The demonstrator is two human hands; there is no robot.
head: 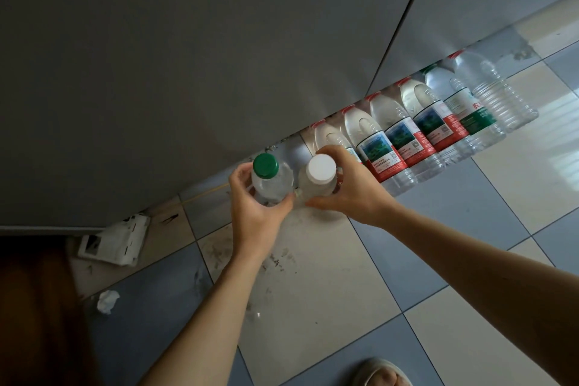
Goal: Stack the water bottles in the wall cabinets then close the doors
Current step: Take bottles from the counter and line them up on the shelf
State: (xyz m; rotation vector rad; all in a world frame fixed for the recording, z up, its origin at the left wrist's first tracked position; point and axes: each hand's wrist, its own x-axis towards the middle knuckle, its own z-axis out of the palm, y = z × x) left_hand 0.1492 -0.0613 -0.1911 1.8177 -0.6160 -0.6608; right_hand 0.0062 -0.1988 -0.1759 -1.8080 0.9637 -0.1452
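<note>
Gripping one upright bottle apiece, the left hand (250, 204) curled round the green-capped bottle (269, 178) and the right hand (347, 188) round the white-capped bottle (318, 177) (caps skyward, bodies touching), above the tiled floor (313, 276), beside the floor row (423, 125).

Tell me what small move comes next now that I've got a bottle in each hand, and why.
Probably lift both straight up off the floor. Your left hand grips the green-capped bottle and your right hand grips the white-capped bottle; both grips look settled, and the grey cabinet doors rise directly above them.
</note>
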